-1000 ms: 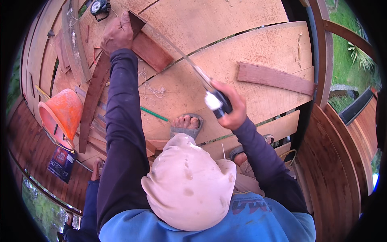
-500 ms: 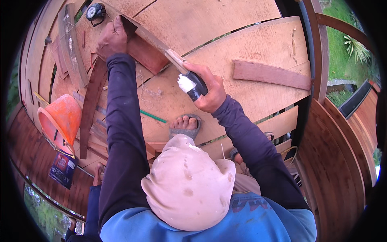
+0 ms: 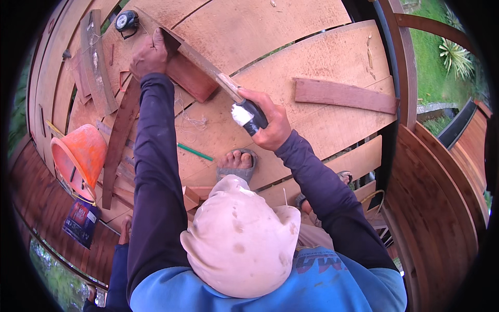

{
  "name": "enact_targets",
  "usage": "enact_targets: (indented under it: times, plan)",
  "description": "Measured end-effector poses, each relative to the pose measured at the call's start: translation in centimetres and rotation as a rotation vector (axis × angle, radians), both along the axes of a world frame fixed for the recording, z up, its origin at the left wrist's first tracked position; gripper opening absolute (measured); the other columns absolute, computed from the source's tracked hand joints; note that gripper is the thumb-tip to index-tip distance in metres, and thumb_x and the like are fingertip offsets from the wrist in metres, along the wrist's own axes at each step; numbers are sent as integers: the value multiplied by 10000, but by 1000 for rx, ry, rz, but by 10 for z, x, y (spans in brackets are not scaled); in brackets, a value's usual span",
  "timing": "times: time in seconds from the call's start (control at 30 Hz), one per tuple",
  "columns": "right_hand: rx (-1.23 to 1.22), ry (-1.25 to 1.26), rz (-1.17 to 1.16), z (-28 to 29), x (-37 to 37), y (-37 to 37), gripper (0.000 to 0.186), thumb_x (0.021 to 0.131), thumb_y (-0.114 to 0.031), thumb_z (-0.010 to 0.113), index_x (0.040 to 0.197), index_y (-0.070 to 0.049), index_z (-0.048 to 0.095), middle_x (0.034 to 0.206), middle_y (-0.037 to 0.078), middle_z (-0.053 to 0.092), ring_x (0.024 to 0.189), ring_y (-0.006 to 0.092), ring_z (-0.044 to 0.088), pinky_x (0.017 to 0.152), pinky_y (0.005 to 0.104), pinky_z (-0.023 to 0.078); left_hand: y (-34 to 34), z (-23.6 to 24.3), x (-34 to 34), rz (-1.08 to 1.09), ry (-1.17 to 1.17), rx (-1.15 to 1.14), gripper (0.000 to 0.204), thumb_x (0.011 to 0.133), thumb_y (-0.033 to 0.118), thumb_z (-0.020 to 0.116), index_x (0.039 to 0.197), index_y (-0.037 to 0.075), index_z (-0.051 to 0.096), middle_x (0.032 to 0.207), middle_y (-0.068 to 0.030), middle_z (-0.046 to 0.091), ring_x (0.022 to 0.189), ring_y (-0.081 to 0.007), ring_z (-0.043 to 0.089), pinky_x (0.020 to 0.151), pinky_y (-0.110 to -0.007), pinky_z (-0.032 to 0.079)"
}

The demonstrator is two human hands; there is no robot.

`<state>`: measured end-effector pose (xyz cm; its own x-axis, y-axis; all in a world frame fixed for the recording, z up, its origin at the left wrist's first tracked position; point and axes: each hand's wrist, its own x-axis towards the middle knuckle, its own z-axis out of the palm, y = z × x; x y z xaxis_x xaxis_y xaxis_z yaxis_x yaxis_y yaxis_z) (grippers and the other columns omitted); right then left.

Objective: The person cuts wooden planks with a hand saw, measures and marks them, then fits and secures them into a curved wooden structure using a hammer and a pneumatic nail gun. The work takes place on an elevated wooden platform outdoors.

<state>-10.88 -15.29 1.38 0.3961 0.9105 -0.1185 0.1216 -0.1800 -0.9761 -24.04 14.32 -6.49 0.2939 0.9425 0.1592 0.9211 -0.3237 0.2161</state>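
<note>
My right hand (image 3: 274, 125) is wrapped around the black handle of a handsaw (image 3: 253, 117), which has a white patch on its side. The long narrow blade runs from there up and left, past my left hand. Beneath the blade lies a short reddish-brown wooden board (image 3: 193, 78). My left hand (image 3: 149, 57) is closed on the far end of this board, thumb pointing up beside the blade. The blade's cutting edge is hidden from view, so I cannot tell how deep it sits in the wood.
A tape measure (image 3: 126, 21) lies beyond my left hand. An orange bucket (image 3: 83, 153), a long dark plank (image 3: 118, 145) and a green stick (image 3: 195, 151) are at left. Another brown board (image 3: 344, 95) lies at right. Gaps run between the floor planks. A sandaled foot (image 3: 238, 160) stands near.
The view has tilted slightly. Both hands keep their grips, and the saw and the board lie nearly the same way against each other.
</note>
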Motion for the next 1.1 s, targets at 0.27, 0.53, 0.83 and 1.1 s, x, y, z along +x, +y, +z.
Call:
enact_targets:
  times: [0.27,0.53,0.83,1.1]
  plan:
    - [-55,-54,56,44,15,-73,583,754,6,692,1313,-29,530,1188,188,662,1030,293,695,854,325,555,8,15,-2,81,16,-159,638,965,622,334,959,121,729,955,-190,697,913,-411,656,806,-502,491]
    - [-57,-123,86,100,7,-81,519,803,-3,706,1295,4,542,1102,202,681,952,242,715,827,303,543,10,52,-3,95,31,-116,622,974,616,305,1080,172,728,961,-211,697,934,-436,655,830,-512,505]
    - [-43,-82,19,92,-4,-16,558,761,45,642,1303,-16,526,1034,190,679,951,287,711,821,326,543,-27,81,18,37,-9,-110,659,988,603,280,950,135,742,905,-220,689,887,-434,657,785,-516,505]
    - [-98,-160,-9,100,-5,-3,516,793,15,662,1293,-16,536,1039,194,683,916,277,712,789,325,548,-57,94,26,-45,-19,-141,667,983,615,291,961,124,743,903,-223,687,875,-438,658,771,-508,514]
